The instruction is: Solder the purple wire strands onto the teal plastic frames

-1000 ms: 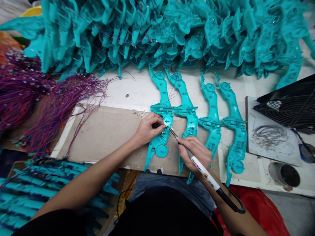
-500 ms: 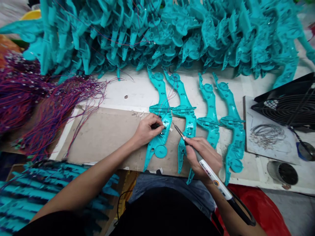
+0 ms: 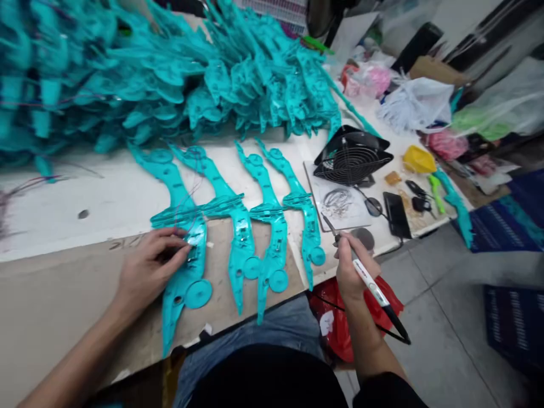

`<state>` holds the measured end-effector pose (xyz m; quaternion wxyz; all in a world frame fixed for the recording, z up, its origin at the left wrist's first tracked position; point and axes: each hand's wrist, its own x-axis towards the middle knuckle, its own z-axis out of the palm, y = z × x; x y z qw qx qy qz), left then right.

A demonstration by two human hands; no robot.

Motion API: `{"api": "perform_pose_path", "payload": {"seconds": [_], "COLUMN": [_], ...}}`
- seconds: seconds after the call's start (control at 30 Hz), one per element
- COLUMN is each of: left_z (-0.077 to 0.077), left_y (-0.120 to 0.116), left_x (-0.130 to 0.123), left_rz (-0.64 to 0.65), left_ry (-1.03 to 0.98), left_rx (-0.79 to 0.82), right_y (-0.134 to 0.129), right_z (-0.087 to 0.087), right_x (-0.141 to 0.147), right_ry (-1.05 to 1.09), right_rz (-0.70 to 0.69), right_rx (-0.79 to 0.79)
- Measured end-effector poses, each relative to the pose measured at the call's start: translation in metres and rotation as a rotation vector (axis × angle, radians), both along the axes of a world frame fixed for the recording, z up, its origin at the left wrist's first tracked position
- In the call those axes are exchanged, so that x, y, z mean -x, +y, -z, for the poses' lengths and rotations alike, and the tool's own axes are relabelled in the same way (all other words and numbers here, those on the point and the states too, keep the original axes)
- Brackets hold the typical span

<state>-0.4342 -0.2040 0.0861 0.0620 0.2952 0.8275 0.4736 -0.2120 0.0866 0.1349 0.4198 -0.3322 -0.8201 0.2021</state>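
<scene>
My right hand [image 3: 356,271] grips a soldering iron [image 3: 370,285] with a white and black handle, its metal tip pointing up and left beside the wire-covered board. With thumb and fingers pinched together, my left hand [image 3: 148,266] rests on the leftmost teal plastic piece [image 3: 199,235]. Thin red wires [image 3: 182,202] run down that piece to the pinched fingertips, which hide the wire ends. Several similar teal pieces [image 3: 243,226] lie in a row to its right, each curved with a round disc near its ends.
A large pile of teal pieces [image 3: 170,79] stands along the back. On the right are a black fan [image 3: 352,158], a white board [image 3: 312,175] with tangled solder wire [image 3: 338,203], a round tin [image 3: 363,239], a phone [image 3: 396,214] and a yellow scoop [image 3: 419,159]. A red bag [image 3: 340,340] hangs below the edge.
The view has turned to the right. My right hand has carried the soldering iron away from the teal pieces, rightward to the solder board. My left hand stays at the leftmost piece.
</scene>
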Motion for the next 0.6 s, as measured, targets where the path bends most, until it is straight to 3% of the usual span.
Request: {"api": "perform_pose_path", "payload": {"seconds": [0.13, 0.37, 0.47, 0.6], "left_z": [0.002, 0.001, 0.001, -0.007], "left_y": [0.001, 0.005, 0.006, 0.008], "left_x": [-0.006, -0.031, -0.039, -0.042], "left_rz": [-0.013, -0.107, -0.19, -0.209], "left_ry": [0.022, 0.021, -0.01, -0.147], "left_rx": [-0.02, 0.006, 0.022, 0.056], "right_y": [0.031, 0.058, 0.062, 0.064], "right_z": [0.01, 0.023, 0.023, 0.02], "right_x": [-0.021, -0.023, -0.021, -0.017], "right_ry": [-0.028, -0.039, -0.055, -0.046], "right_rz": [0.215, 0.141, 0.149, 0.182], "right_rx": [0.023, 0.095, 0.143, 0.243]}}
